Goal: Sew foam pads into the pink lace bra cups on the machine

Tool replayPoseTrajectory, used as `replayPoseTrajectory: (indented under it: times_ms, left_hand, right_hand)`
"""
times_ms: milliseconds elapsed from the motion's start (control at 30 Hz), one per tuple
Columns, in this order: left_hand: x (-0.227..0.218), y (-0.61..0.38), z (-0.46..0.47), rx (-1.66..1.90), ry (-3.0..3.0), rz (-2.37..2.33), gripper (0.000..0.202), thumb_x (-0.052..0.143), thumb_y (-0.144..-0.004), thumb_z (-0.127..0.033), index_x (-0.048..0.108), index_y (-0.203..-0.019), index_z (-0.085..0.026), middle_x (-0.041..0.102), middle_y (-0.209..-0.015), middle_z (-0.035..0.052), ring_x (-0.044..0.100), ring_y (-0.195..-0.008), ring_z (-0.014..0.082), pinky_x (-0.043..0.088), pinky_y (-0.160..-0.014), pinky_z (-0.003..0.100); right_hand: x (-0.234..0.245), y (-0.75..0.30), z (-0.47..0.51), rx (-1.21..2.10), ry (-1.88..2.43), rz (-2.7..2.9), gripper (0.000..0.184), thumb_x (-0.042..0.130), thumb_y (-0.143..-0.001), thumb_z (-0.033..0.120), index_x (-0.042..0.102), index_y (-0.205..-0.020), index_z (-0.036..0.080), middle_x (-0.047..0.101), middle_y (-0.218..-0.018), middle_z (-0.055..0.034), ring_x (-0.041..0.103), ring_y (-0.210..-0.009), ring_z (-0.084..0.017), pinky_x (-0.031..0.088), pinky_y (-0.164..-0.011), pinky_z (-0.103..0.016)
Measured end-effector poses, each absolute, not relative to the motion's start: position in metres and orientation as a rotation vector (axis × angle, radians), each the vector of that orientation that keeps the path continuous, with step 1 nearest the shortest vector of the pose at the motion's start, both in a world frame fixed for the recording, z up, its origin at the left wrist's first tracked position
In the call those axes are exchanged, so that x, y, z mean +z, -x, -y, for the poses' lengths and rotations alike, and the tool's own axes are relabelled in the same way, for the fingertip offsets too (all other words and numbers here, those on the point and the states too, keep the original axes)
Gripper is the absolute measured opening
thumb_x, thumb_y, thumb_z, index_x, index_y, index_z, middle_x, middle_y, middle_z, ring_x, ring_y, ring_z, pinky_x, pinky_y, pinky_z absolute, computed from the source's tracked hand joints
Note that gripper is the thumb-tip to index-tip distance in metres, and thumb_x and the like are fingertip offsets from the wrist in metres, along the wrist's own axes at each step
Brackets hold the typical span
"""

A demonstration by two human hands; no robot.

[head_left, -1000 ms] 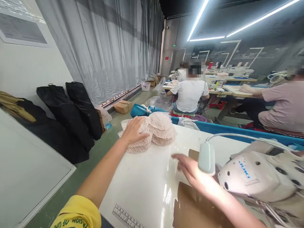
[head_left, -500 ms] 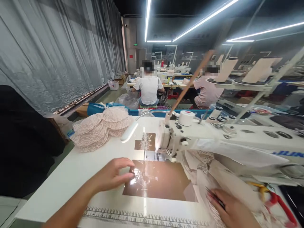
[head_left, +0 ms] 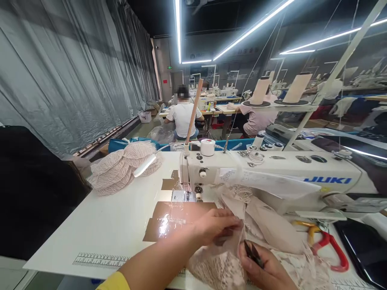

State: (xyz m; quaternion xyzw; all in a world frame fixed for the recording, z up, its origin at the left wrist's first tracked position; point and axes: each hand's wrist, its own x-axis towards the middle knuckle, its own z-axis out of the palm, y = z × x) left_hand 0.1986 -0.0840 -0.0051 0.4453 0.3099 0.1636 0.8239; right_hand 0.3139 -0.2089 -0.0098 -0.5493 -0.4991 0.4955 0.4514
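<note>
My left hand [head_left: 218, 226] reaches across the front of the sewing machine [head_left: 229, 165], its fingers closed on a pale beige lace fabric [head_left: 220, 266]. Part of those fingers is hidden behind the hand and the sheer cloth. Close by on the right, my right hand [head_left: 266, 264] grips small black thread snips [head_left: 253, 253], their pointed blades facing up and left. Its fingertips are against the edge of the lace. More of the beige fabric [head_left: 272, 221] lies bunched under the machine arm. A shiny brown plate [head_left: 160, 225] lies on the table, partly covered by my left forearm.
Stacked lace cups [head_left: 123, 167] sit on the white table [head_left: 111, 221] at the left. Red-handled scissors [head_left: 334, 249] and a black phone-like object [head_left: 363, 249] lie at the right. A printed ruler [head_left: 99, 259] runs along the front edge. Two people sit at machines ahead.
My left hand has moved right from the brown plate onto the lace fabric. My right hand has shifted slightly left with the snips. The fabric is drawn toward the front, and the view has turned right.
</note>
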Motion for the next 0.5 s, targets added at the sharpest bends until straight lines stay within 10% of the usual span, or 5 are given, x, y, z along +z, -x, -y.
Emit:
replayPoseTrajectory:
  times_ms: [133, 400, 500]
  left_hand:
    - [0.006, -0.203, 0.091, 0.253, -1.025, -0.643, 0.043, 0.082, -0.056, -0.046, 0.063, -0.079, -0.016, 0.05, -0.055, -0.0061, 0.039, -0.046, 0.0058, 0.029, -0.047, 0.019]
    - [0.011, -0.152, 0.095, 0.425, -0.98, -0.537, 0.041, 0.077, -0.062, -0.048, 0.063, -0.073, -0.011, 0.066, -0.067, 0.0059, 0.061, -0.065, 0.0164, 0.048, -0.067, 0.029]
    - [0.014, -0.109, 0.101, 0.359, -0.893, -0.453, 0.036, 0.073, -0.07, -0.045, 0.065, -0.071, -0.01, 0.069, -0.067, 0.0095, 0.064, -0.058, 0.0191, 0.051, -0.064, 0.033]
  right_hand:
    - [-0.012, -0.307, 0.205, 1.312, 1.261, 1.38, 0.05, 0.053, -0.076, 0.068, 0.043, -0.064, 0.021, 0.033, -0.062, 0.0046, 0.03, -0.06, -0.013, 0.027, -0.057, -0.025]
    - [-0.017, -0.322, 0.195, 1.308, 1.212, 1.197, 0.046, 0.05, -0.083, 0.064, 0.051, -0.071, 0.02, 0.04, -0.059, 0.0048, 0.025, -0.048, -0.008, 0.018, -0.045, -0.022]
    - [-0.02, -0.334, 0.18, 1.027, 1.44, 1.084, 0.041, 0.053, -0.083, 0.061, 0.058, -0.077, 0.021, 0.058, -0.068, -0.0009, 0.05, -0.056, -0.014, 0.039, -0.05, -0.023]
